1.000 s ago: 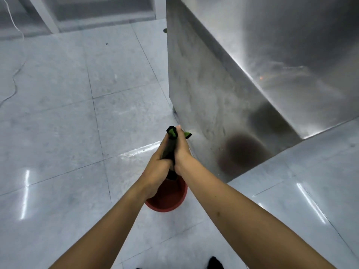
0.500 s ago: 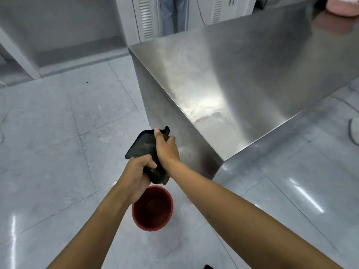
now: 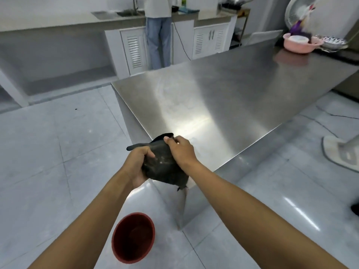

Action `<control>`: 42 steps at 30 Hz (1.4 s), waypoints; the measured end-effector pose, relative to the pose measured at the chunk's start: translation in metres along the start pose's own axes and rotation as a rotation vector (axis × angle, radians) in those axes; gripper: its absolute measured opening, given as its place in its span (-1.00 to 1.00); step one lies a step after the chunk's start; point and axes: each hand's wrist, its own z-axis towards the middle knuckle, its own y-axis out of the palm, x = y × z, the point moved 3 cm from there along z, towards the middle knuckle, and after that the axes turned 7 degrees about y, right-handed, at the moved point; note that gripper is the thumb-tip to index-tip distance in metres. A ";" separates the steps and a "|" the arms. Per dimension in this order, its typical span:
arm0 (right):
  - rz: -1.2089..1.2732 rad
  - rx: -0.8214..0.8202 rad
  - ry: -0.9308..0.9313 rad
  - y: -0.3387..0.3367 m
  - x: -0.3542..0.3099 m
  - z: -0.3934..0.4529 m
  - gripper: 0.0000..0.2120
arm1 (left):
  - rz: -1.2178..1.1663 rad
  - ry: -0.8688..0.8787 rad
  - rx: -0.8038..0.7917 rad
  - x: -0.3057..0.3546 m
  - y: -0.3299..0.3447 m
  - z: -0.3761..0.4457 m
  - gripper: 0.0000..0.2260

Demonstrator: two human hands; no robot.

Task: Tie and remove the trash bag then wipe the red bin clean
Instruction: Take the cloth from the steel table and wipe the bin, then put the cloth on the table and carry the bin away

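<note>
A black trash bag (image 3: 165, 167) hangs in the air in front of me, bunched into a small lump, level with the near corner of the steel table. My left hand (image 3: 138, 164) grips its left side from below. My right hand (image 3: 181, 150) pinches its top edge with the fingertips. The red bin (image 3: 133, 236) stands on the floor below my arms, upright, with no bag in it and its dark inside showing.
A large stainless steel table (image 3: 223, 101) fills the right middle, its corner just behind the bag. A pink basin (image 3: 301, 44) sits at its far end. A person (image 3: 158, 33) stands at the far counter. A fan base (image 3: 342, 150) rests on the floor at right.
The bag has come up out of the red bin and now sits higher, held apart between both hands. My view has lifted from the floor to the table and the counter.
</note>
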 end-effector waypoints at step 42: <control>-0.711 0.242 -0.629 -0.007 0.025 -0.015 -0.73 | 0.838 0.582 0.219 -0.045 -0.017 0.058 -0.62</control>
